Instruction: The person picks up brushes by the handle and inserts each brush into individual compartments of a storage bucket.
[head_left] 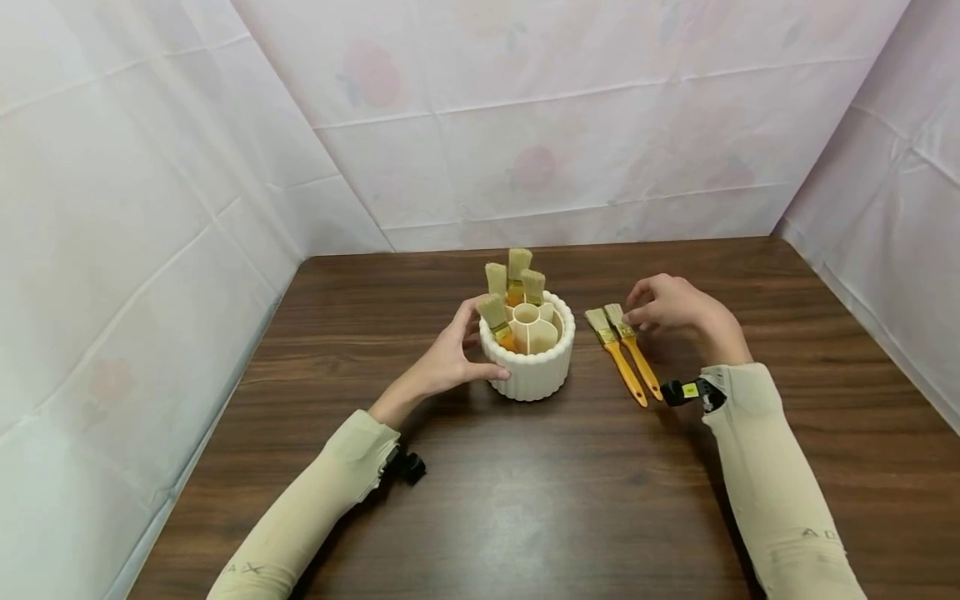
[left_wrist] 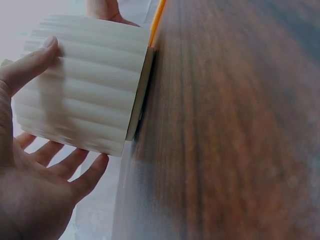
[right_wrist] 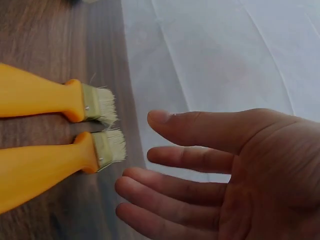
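Observation:
A white ribbed round holder [head_left: 534, 371] stands mid-table with several yellow-handled brushes [head_left: 516, 279] upright in its compartments. My left hand [head_left: 461, 350] cups its left side, thumb on the front wall and fingers near the back rim. The left wrist view shows that thumb [left_wrist: 30, 65] lying on the holder [left_wrist: 85, 95]. Right of the holder, two brushes [head_left: 626, 354] lie side by side, bristles away from me. My right hand [head_left: 637, 308] hovers at their bristle ends with relaxed fingers. In the right wrist view the right hand [right_wrist: 150, 156] is clear of both brushes [right_wrist: 55, 162].
The dark wooden table [head_left: 525, 517] is enclosed by pale cloth walls [head_left: 135, 250] on the left, back and right. An orange brush handle [left_wrist: 157, 20] shows just past the holder in the left wrist view.

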